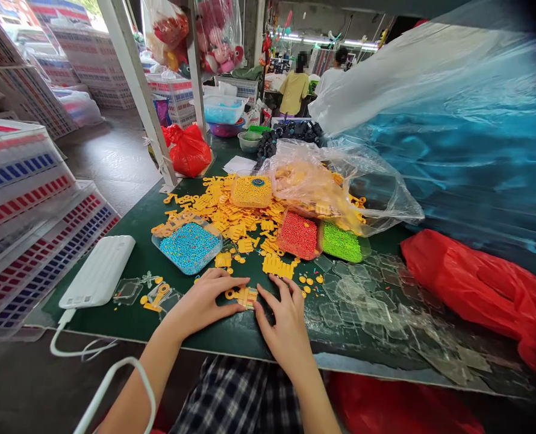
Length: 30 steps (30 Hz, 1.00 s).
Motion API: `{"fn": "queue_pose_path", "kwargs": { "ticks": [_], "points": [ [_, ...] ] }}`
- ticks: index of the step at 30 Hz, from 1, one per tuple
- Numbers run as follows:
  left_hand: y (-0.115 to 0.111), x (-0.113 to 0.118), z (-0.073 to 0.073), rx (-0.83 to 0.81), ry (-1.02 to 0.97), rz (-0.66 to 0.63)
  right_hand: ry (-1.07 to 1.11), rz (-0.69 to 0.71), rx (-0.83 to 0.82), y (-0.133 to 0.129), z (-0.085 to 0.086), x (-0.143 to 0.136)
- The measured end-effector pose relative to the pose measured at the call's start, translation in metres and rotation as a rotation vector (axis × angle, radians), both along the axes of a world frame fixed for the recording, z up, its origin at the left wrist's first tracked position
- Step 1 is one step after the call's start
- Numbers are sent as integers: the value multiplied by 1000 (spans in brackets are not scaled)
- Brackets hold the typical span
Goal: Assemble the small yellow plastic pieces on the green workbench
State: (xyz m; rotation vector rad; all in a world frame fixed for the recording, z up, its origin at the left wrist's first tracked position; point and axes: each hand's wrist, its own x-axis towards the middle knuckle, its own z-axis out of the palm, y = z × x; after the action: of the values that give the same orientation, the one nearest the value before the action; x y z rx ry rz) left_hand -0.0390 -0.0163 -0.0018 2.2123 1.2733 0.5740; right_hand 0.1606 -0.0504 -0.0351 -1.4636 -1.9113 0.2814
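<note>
Both my hands rest on the dark green table (137, 265) near its front edge. Between them lies a small yellow plastic piece (244, 296) with coloured beads on it. My left hand (205, 301) touches its left side with fingertips. My right hand (283, 319) lies flat beside its right edge, fingers spread. Just beyond lie a heap of yellow plastic parts (232, 217) and trays of beads: blue (189, 246), yellow (251, 191), red (297, 234) and green (341, 242).
A white power bank (100, 270) with a cable lies at the left. Clear plastic squares (367, 301) cover the table at right. A clear bag (335, 181), red bags (480, 289) and a large blue-tinted plastic sheet (467, 132) crowd the right. Crates (24, 199) stack at left. Two people stand far back.
</note>
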Motion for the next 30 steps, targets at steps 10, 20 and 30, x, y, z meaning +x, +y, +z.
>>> {"fn": "queue_pose_path", "kwargs": {
  "ticks": [10, 20, 30],
  "points": [
    [-8, 9, 3, 172, -196, -42, 149, 2, -116, -4, 10, -1],
    [-8, 15, 9, -1, -123, -109, 108, 102, -83, -5, 15, 5],
    [-13, 18, 10, -42, -78, -209, 184, 207, -124, -6, 21, 4]
  ]
}}
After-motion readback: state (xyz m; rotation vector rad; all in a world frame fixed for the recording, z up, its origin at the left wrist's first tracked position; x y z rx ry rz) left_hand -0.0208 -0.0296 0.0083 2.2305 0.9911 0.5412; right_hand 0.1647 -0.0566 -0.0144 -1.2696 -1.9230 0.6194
